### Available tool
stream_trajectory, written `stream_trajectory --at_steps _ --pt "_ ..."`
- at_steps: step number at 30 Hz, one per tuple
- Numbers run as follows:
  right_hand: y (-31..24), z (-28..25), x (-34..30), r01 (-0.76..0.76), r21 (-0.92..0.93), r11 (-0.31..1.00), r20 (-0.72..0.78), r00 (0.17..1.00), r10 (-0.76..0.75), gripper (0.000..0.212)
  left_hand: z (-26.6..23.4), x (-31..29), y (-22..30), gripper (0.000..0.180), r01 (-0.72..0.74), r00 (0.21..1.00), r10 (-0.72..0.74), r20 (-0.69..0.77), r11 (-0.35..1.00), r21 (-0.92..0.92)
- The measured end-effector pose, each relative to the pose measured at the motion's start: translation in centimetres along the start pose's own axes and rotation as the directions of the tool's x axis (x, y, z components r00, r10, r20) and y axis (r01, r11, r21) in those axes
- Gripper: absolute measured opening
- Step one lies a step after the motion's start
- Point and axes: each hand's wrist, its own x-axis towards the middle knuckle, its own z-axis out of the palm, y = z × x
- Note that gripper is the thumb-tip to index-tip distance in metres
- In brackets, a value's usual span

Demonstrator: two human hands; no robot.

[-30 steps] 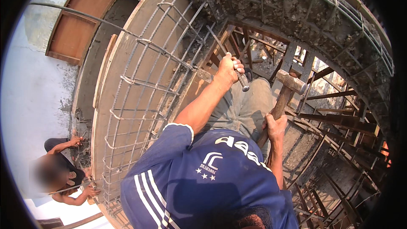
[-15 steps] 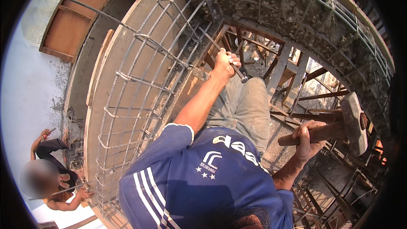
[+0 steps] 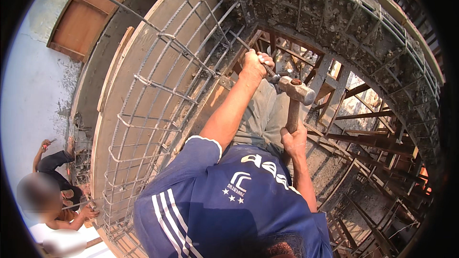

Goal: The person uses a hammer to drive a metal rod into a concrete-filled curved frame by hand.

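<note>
My left hand (image 3: 257, 64) is closed around a metal rod-like chisel (image 3: 271, 72). Its far end points toward the concrete beside the rebar cage (image 3: 179, 52); the exact contact spot is too small to make out. Wrapped round the wooden handle of a sledgehammer (image 3: 297, 91), my right hand (image 3: 294, 142) is just below the steel head. That head is at the near end of the chisel, over my legs; whether the two touch I cannot tell.
Wooden formwork board (image 3: 143, 33) runs along the left of the cage. Rough concrete with exposed rebar (image 3: 330, 19) curves across the far side. Timber props (image 3: 377, 138) criss-cross below on the right. A co-worker (image 3: 57, 167) crouches at lower left, a hand at the rebar.
My right hand has swung the sledgehammer from the right over to the chisel's near end. My left hand keeps its grip on the chisel in nearly the same place.
</note>
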Motion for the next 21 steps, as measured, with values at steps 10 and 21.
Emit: stream_trajectory --at_steps 10,21 --pt "3.5 -3.3 -1.4 -0.136 0.161 0.978 -0.116 0.981 0.156 0.015 -2.7 -2.0 0.7 0.008 -0.207 0.974 0.225 -0.039 0.941 0.266" --pt "7.5 -4.1 2.2 -0.502 0.314 0.806 0.064 0.858 0.510 0.010 -4.8 -12.9 5.7 0.059 -0.669 0.669 0.261 0.696 0.621 0.409"
